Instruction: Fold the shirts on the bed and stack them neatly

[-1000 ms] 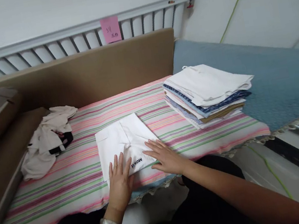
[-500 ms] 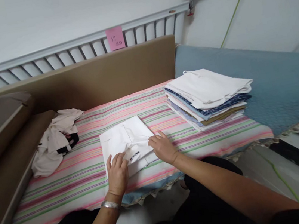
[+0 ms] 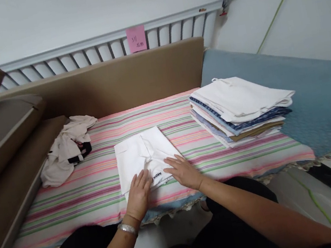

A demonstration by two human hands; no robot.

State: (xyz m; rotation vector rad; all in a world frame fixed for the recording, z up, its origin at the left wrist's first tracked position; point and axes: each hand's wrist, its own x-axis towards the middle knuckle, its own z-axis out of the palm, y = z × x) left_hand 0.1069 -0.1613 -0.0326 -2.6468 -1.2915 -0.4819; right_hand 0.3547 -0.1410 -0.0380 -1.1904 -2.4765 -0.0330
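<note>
On striped cloth (image 3: 80, 204) lies a folded white garment (image 3: 132, 154), creased, black-lettered, under loosely spread fingers (image 3: 140, 180) (image 3: 173, 163).

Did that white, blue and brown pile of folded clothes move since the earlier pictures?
No. The pile of folded clothes sits in the same spot on the pink-and-green striped cloth; only the view shifted.

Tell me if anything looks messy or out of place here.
Yes: the crumpled cloth beside the cushions on the left. It lies bunched up, at odds with the neatly folded stack on the right. The white garment shows a few wrinkles too. I see no spill.
</note>
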